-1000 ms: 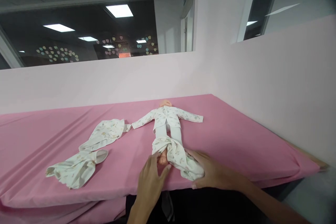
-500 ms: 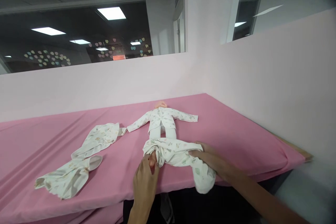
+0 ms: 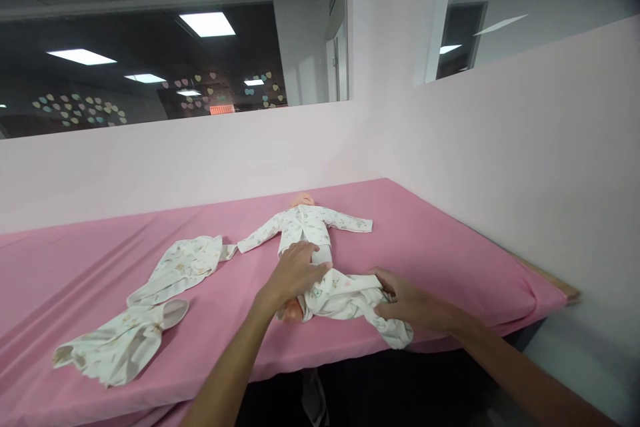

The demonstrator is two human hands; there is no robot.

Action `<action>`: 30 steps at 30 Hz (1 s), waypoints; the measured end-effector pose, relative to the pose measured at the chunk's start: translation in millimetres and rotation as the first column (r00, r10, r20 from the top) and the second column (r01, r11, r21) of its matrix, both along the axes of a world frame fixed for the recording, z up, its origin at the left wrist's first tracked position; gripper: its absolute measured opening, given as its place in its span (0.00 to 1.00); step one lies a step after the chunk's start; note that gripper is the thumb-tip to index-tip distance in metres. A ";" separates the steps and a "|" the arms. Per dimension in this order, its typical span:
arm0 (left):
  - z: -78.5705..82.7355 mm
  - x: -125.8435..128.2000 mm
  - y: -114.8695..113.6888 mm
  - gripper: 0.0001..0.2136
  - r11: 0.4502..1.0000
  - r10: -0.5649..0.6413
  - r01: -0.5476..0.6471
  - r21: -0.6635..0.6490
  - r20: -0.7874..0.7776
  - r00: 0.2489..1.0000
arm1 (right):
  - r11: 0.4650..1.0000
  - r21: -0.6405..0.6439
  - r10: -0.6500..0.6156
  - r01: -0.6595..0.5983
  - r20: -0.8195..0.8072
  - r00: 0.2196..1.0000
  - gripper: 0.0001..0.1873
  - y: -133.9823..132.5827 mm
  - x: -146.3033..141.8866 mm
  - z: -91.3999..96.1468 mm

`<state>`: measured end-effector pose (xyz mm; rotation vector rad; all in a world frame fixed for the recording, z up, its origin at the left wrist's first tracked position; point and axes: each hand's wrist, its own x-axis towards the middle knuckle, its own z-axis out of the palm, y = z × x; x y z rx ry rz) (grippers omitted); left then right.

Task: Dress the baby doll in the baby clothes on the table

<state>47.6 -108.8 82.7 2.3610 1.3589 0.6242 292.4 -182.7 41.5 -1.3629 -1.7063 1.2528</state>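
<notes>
The baby doll lies on its back on the pink sheet of the table, head to the far side and feet to the near edge. It wears a white printed top, and both sleeves are spread out to left and right. The white printed trousers are only partly on. The cloth is bunched around the lower legs, one bare foot comes out at the near left end, and a loose end of the cloth hangs over the near edge of the table on the right. Above the bunch the pale legs of the doll are not covered, so the trousers have not reached the waist. The left hand lies on the thighs of the doll, at the far edge of the bunched cloth. Its fingers are stretched out and the thumb is hidden under it, so I cannot tell if it pinches the cloth. The right hand has its fingers curled into the right part of the trousers and grips them. On the left, well apart from the doll, two other small garments lie crumpled on the sheet.
</notes>
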 end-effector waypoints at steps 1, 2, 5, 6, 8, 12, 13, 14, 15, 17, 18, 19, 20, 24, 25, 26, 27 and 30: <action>5.6 5.9 12.6 0.18 0.995 -0.052 0.045 -0.085 -0.086 0.995 | 1.000 0.017 -0.019 0.019 0.013 1.000 0.18 1.5 0.4 2.0; 9.3 11.1 23.3 0.18 0.978 -0.114 0.082 -0.193 -0.162 0.980 | 0.999 0.027 -0.033 0.032 0.013 0.999 0.18 3.7 1.1 3.6; 11.8 20.6 40.7 0.20 0.914 -0.206 0.099 -0.394 -0.238 0.949 | 0.996 0.043 -0.076 0.077 -0.022 0.997 0.21 13.7 6.1 7.6; 10.9 22.0 42.0 0.21 0.905 -0.198 0.086 -0.416 -0.233 0.952 | 0.994 0.053 -0.093 0.095 -0.029 0.995 0.22 17.5 9.1 8.6; 8.5 23.1 40.8 0.21 0.901 -0.164 0.048 -0.430 -0.237 0.958 | 0.987 0.081 -0.136 0.137 -0.027 0.990 0.24 25.7 17.4 10.3; 5.8 23.1 36.5 0.21 0.901 -0.149 -0.009 -0.434 -0.328 0.933 | 0.956 0.130 -0.265 0.264 -0.005 0.964 0.23 42.2 39.6 8.7; 5.9 22.8 36.6 0.21 0.902 -0.154 -0.011 -0.431 -0.347 0.925 | 0.943 0.143 -0.305 0.301 0.002 0.952 0.22 45.9 45.1 6.5; 6.4 22.2 37.2 0.20 0.901 -0.169 -0.005 -0.434 -0.361 0.917 | 0.929 0.160 -0.340 0.334 0.013 0.940 0.21 49.2 50.3 3.4; 7.1 21.3 38.1 0.19 0.896 -0.192 0.010 -0.444 -0.366 0.911 | 0.918 0.180 -0.365 0.355 0.027 0.931 0.20 52.0 54.7 -0.5; 9.3 18.6 39.9 0.16 0.877 -0.251 0.056 -0.477 -0.355 0.900 | 0.910 0.205 -0.382 0.360 0.076 0.921 0.20 55.6 61.4 -10.2; 10.7 17.0 40.3 0.15 0.868 -0.277 0.088 -0.488 -0.331 0.902 | 0.917 0.201 -0.372 0.345 0.115 0.921 0.20 56.4 63.4 -15.2; 12.2 15.3 40.4 0.14 0.863 -0.292 0.120 -0.492 -0.290 0.912 | 0.929 0.185 -0.349 0.319 0.159 0.924 0.21 56.5 64.3 -19.9; 13.8 13.7 39.9 0.13 0.860 -0.291 0.148 -0.489 -0.231 0.928 | 0.943 0.165 -0.319 0.289 0.198 0.927 0.22 55.9 64.1 -23.7; 19.7 10.1 34.9 0.13 0.828 -0.140 0.178 -0.532 0.110 0.984 | 0.975 0.128 -0.206 0.182 0.209 0.956 0.27 48.9 50.3 -21.3; 20.5 10.0 33.7 0.14 0.811 -0.084 0.177 -0.557 0.188 0.978 | 0.978 0.137 -0.179 0.156 0.177 0.968 0.27 47.2 43.5 -15.7; 20.8 10.3 32.6 0.14 0.797 -0.035 0.182 -0.576 0.257 0.966 | 0.982 0.146 -0.142 0.121 0.139 0.980 0.26 46.3 35.6 -8.6; 20.7 10.8 31.7 0.14 0.785 0.005 0.193 -0.588 0.318 0.948 | 0.985 0.154 -0.094 0.078 0.100 0.991 0.25 46.6 26.8 -0.6; 18.2 13.0 30.1 0.14 0.754 0.065 0.270 -0.599 0.476 0.877 | 0.985 0.170 0.033 -0.033 0.002 0.999 0.21 55.7 -1.1 23.0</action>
